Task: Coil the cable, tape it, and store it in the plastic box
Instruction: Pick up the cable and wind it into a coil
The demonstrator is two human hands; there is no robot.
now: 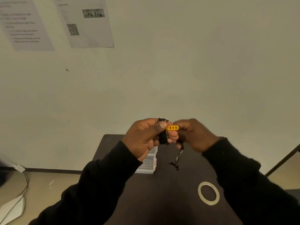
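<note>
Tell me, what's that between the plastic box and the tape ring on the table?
In the head view, only bare dark table separates the plastic box from the tape ring. The cable's loose end dangles above that stretch from the right hand.

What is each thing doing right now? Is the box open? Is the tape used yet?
Cable: wound in loops around the left hand's fingers, loose end dangling.
Left hand: holding the coil.
Right hand: blurred, pinching the cable near the yellow clip.
Tape roll: lying flat on the table, untouched.
Plastic box: on the table, partly hidden; open or shut unclear.
</note>
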